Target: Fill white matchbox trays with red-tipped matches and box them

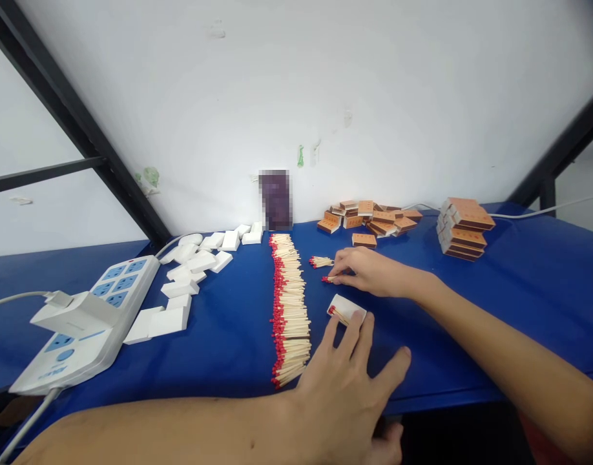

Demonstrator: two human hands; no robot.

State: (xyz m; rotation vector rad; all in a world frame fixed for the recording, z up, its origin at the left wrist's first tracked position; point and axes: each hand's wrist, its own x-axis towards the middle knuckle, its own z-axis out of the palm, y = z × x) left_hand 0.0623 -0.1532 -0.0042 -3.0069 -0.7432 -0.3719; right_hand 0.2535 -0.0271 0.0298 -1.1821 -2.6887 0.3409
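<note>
My right hand [362,268] is closed in a pinch on a few red-tipped matches [327,279], just above or on the blue table. Beside its fingertips lies a small bundle of matches [320,261]. Nearer to me is a white matchbox tray [347,306] with a few matches in it. The spread fingers of my left hand [347,378] reach over the tray's near edge, fingertips touching or very close to it. Left of both hands runs a long row of matches [294,310], red heads to the left.
Several white matchbox trays [197,261] lie at the left, by a white power strip [95,323] with a plugged-in adapter. Orange matchbox sleeves [384,219] are heaped at the back, and a stack of matchboxes [464,229] stands at right. A blurred dark item [277,200] leans against the wall.
</note>
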